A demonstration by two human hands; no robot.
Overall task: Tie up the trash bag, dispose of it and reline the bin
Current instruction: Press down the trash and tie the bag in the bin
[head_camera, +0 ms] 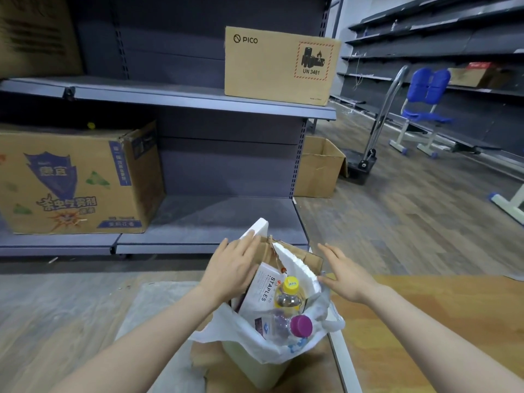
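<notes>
The bin (pixel 255 367) stands on the floor nearest the viewer, a pale container lined with a white trash bag (pixel 272 347) whose edge is folded out over the rim, with a bag handle loop sticking out on the bin's right side. The bag is untied and overfull. At the near edge of the bin's mouth lies a clear bottle with a purple cap (pixel 295 326); just behind it stands a bottle with a yellow cap (pixel 289 293). Beside that, toward the bin's left side, leans a white box printed STAPLES (pixel 262 290). Farther back in the bin, brown cardboard (pixel 306 258) and white foam pieces (pixel 295 268) stick up well above the rim.

The left hand (pixel 231 266) lies flat against the cardboard and foam at the bin's far left side, fingers extended, the grip released and pressing rather than grasping. The right hand (pixel 347 275) hovers at the bin's far right side, fingers spread, the grip released, its thumb near the foam's edge; whether it touches cannot be told.

To the right of the bin is a light wooden surface (pixel 425 321). Beyond the bin runs grey shelving (pixel 198 222); a printed carton (pixel 76 180) sits on its low shelf, left of the bin, and a PICO box (pixel 279 65) on the shelf above. Far right of the bin stand an open carton (pixel 319 168), a hand trolley (pixel 368 154) and a blue chair (pixel 425 106).
</notes>
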